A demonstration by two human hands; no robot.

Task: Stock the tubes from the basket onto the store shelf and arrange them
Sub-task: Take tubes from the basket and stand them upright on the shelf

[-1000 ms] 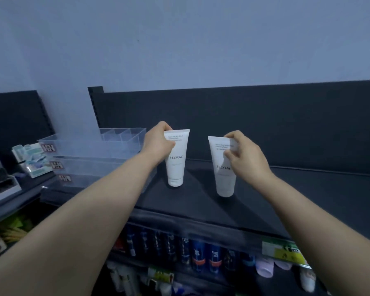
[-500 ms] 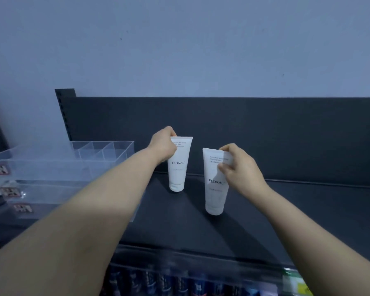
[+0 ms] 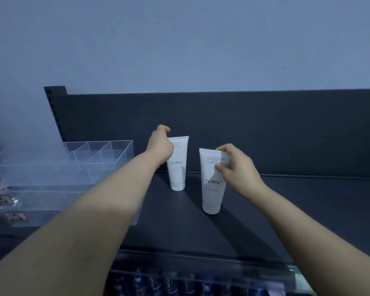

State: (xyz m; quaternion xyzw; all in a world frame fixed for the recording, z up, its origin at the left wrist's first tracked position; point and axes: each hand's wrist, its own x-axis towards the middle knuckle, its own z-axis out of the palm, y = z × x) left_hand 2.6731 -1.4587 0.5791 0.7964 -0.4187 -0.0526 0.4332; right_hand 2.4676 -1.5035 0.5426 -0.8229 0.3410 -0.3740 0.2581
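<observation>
A pale blue-grey wall (image 3: 179,39) fills the upper half of the frame; below it runs the dark back panel (image 3: 265,129) of a store shelf (image 3: 308,210), whose flat black deck spans the centre and right. At the left edge stands a clear acrylic organiser (image 3: 77,165) with empty divided compartments, small labels on its front tiers; it rests on the deck just left of your forearm. Your left hand (image 3: 159,146), centre-left, grips the upper left edge of the rear tube (image 3: 177,165); the fingers curl round the crimped top, though how the fingertips meet behind it cannot be told; this white tube, marked FLORAL, stands cap-down close to the back panel. Right of centre, the front tube (image 3: 212,184), likewise white and cap-down, stands nearer the frame's lower edge, apart from the first and leaning slightly; your right hand (image 3: 237,167) pinches its upper right corner between thumb and fingers. Along the bottom edge, dark bottles (image 3: 169,285) sit blurred on a lower tier.
</observation>
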